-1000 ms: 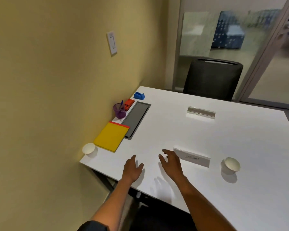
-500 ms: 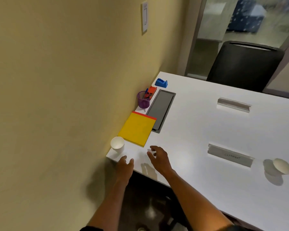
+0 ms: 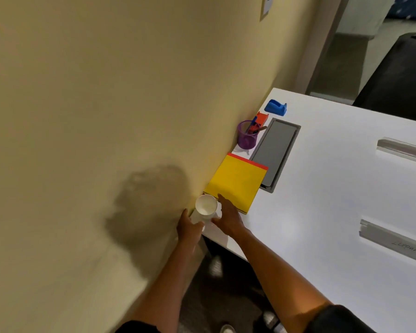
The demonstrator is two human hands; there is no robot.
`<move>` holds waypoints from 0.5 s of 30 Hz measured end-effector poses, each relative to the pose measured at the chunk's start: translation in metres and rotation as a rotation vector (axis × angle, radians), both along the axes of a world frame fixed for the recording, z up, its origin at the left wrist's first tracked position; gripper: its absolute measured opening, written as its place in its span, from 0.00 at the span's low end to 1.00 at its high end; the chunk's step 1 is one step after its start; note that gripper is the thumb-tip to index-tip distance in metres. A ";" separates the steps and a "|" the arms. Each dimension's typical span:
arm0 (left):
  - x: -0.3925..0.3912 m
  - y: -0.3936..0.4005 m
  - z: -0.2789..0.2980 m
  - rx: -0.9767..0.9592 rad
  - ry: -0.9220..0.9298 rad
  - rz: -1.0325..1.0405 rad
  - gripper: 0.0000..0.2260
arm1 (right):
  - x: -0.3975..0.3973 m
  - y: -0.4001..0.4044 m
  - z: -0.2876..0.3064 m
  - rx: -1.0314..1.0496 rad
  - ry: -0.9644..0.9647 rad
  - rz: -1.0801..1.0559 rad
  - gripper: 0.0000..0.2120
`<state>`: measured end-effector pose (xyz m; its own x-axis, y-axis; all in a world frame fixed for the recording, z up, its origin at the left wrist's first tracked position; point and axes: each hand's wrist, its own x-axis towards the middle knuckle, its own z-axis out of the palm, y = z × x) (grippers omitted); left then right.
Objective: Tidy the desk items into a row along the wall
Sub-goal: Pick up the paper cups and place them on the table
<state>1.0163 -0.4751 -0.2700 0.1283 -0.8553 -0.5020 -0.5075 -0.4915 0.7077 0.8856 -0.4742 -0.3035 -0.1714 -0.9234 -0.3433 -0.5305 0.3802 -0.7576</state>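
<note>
A white paper cup stands at the desk's near corner, against the yellow wall and touching the yellow notebook. My left hand wraps its wall side and my right hand closes on its other side, so both hold the cup. Further along the wall stand a purple pen holder, a red stapler and a blue tape dispenser, all in a line.
A grey cable hatch is set into the white desk beside the row. Two grey name plates lie to the right. A black chair stands at the far side.
My head has turned left toward the wall. Both hands moved from the desk's front edge to the corner cup and closed around it. The second cup has left the view.
</note>
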 end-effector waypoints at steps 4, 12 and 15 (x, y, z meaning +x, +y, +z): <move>0.003 -0.012 -0.009 0.002 0.048 -0.009 0.32 | 0.006 -0.010 -0.011 -0.051 -0.004 -0.003 0.40; -0.001 0.001 -0.009 -0.060 0.045 -0.010 0.23 | 0.011 0.008 -0.011 -0.101 -0.015 -0.050 0.35; -0.008 0.012 0.001 -0.101 0.048 -0.006 0.21 | 0.003 0.019 -0.002 -0.134 -0.010 -0.071 0.33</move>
<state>1.0082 -0.4631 -0.2689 0.1011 -0.9025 -0.4186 -0.4742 -0.4136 0.7772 0.8888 -0.4555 -0.3055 -0.2352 -0.9468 -0.2196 -0.4980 0.3114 -0.8093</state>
